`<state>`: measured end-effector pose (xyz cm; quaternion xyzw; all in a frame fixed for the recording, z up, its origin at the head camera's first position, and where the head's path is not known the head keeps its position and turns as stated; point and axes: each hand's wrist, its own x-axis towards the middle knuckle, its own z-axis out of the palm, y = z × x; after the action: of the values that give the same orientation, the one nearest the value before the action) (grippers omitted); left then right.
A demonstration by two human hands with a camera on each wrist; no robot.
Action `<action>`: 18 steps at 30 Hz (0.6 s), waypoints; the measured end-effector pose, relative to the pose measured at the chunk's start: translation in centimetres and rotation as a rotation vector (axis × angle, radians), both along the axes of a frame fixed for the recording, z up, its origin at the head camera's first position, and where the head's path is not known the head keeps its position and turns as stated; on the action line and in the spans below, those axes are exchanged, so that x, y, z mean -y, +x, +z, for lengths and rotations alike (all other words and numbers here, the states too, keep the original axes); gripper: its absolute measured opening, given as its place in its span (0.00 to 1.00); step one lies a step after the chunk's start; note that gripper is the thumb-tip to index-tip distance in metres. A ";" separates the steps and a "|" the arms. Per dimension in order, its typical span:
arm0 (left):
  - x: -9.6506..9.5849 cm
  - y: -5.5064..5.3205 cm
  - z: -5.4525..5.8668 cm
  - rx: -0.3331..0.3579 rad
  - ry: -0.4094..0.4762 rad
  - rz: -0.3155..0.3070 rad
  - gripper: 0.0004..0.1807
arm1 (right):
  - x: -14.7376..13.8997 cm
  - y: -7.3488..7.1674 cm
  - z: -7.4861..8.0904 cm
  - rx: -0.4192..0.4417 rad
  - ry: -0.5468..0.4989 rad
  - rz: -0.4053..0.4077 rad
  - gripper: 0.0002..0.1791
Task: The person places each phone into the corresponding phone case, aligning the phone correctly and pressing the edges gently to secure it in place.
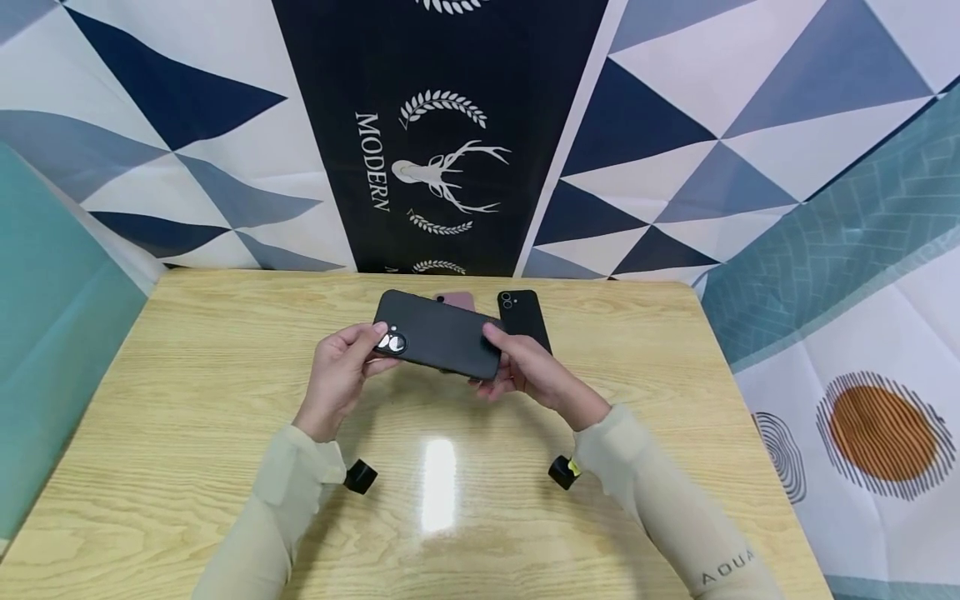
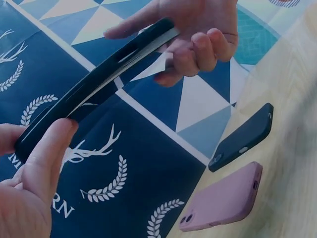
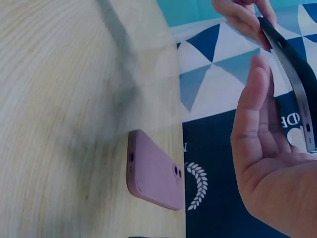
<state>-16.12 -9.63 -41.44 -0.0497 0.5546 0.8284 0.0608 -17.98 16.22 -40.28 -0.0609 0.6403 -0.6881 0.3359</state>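
Note:
A black-cased phone (image 1: 442, 337) is held above the table, its back with the camera lenses turned up in the head view. My left hand (image 1: 339, 375) pinches the lens end, thumb on top near the lenses. At the opposite end my right hand (image 1: 531, 368) grips it, thumb over the back and fingers beneath. In the right wrist view a grey side edge of the phone (image 3: 299, 99) shows along the dark case. Behind, a pink phone (image 2: 223, 198) lies on the table, partly hidden in the head view. Beside it lies another black phone (image 1: 523, 317).
The light wood table (image 1: 225, 400) ends at a patterned cloth backdrop (image 1: 450, 183) with a deer print. Small black cubes sit at both wrists, the left cube (image 1: 362, 477) and the right cube (image 1: 562, 472). Glare shows on the tabletop between the forearms.

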 end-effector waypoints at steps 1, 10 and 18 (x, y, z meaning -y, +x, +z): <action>0.0 0.0 0.0 -0.004 0.008 0.020 0.06 | 0.0 0.2 -0.1 -0.011 -0.010 0.010 0.39; -0.6 0.3 0.2 -0.071 0.135 0.211 0.10 | 1.3 1.1 0.0 -0.152 0.039 -0.087 0.15; -1.4 0.6 0.5 -0.095 0.195 0.283 0.09 | 2.5 1.8 0.1 -0.279 0.010 -0.202 0.20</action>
<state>-15.52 -8.27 -40.95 -0.0819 0.4612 0.8800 -0.0781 -16.18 13.68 -40.19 -0.0895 0.6869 -0.7000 0.1735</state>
